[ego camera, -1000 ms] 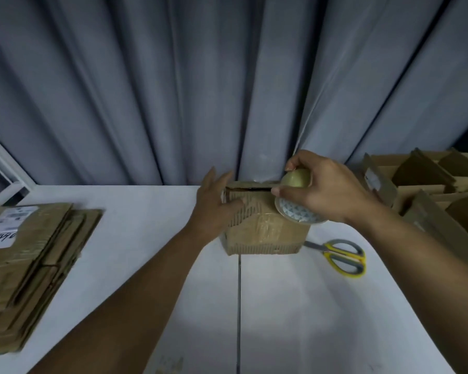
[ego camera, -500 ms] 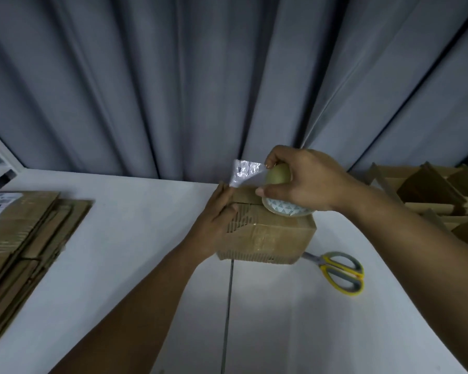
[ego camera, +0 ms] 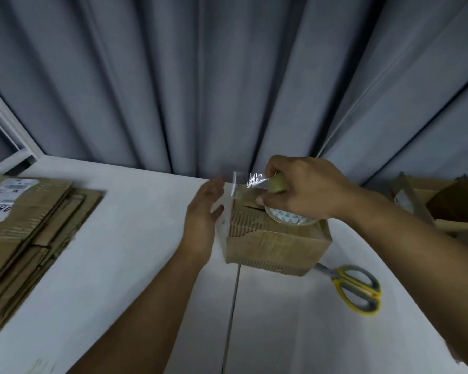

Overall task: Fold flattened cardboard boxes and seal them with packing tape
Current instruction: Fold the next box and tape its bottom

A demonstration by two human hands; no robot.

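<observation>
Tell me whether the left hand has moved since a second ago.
Yes. Judged against the cardboard box, the left hand has slid left off the box's top and now lies beside its left face.

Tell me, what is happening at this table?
A person is taping a cardboard box on a table. The right hand grips a roll of packing tape on the box's top, and a clear strip runs from it toward the left edge. The left hand, fingers straight, is at the box's left side. Scissors lie right of it; flattened boxes are stacked far left.

Grey curtain (ego camera: 227, 76) behind white table (ego camera: 133, 265); yellow-handled scissors (ego camera: 357, 290).
</observation>
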